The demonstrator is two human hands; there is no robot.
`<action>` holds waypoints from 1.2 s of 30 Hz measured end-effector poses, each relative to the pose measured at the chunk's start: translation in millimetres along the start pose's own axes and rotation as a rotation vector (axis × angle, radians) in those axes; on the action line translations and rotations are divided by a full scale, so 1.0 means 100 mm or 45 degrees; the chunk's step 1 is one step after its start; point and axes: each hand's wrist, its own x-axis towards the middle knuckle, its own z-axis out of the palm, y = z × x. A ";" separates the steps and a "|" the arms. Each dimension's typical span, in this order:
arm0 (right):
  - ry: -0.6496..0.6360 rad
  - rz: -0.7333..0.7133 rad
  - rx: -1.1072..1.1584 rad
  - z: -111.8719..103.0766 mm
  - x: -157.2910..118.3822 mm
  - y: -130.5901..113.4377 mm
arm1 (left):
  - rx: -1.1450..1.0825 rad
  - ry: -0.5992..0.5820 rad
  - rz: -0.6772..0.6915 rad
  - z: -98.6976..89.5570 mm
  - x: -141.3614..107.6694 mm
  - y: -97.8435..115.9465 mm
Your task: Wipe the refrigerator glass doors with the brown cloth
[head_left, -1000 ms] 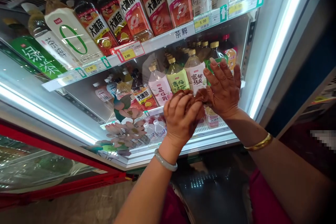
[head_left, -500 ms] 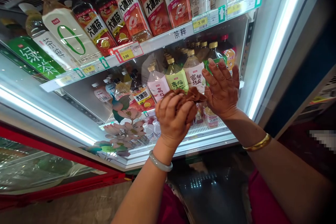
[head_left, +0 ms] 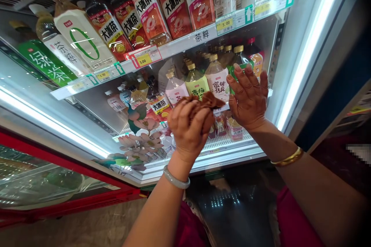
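Note:
My left hand (head_left: 188,127) is closed around a crumpled brown cloth (head_left: 213,101), whose loose end sticks out to the right. A pale bangle circles that wrist. Just to the right, my right hand (head_left: 247,98) has its fingers stretched and spread, palm forward, and appears to lie against a clear glass door. It holds nothing. A gold bracelet is on this arm. Flower decals (head_left: 142,142) show on the glass left of my hands. Behind the hands stand a pink-labelled bottle (head_left: 218,83) and a green-labelled bottle (head_left: 197,85), partly covered by them.
An upper shelf edge (head_left: 174,50) with price tags runs across above my hands, carrying large tea bottles (head_left: 111,34). Bright light strips (head_left: 310,54) line both sides of the cooler. At lower left is the red frame (head_left: 116,197) of another cabinet.
My left hand with the cloth has shifted slightly left relative to the bottles behind. My right hand stays spread in nearly the same place. The whole view has moved a little.

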 end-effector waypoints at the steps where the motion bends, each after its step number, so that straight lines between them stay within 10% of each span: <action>1: -0.026 0.017 0.007 0.00 0.00 0.00 | 0.007 0.046 -0.063 -0.05 0.05 -0.06; 5: 0.022 -0.018 0.014 -0.01 0.00 0.01 | 0.045 0.123 -0.239 -0.12 0.08 -0.14; 11: 0.037 0.011 0.062 -0.03 0.02 -0.07 | 0.030 -0.043 0.031 0.03 -0.11 0.08; 19: 0.062 0.220 0.155 -0.01 0.05 -0.42 | 0.059 0.138 -0.137 -0.13 0.03 -0.20; 27: 0.168 0.104 0.141 0.08 0.00 -0.36 | 0.024 -0.069 0.070 -0.03 -0.10 -0.04; 36: 0.047 0.116 0.107 0.08 -0.01 -0.36 | 0.043 0.105 -0.145 -0.15 -0.03 -0.22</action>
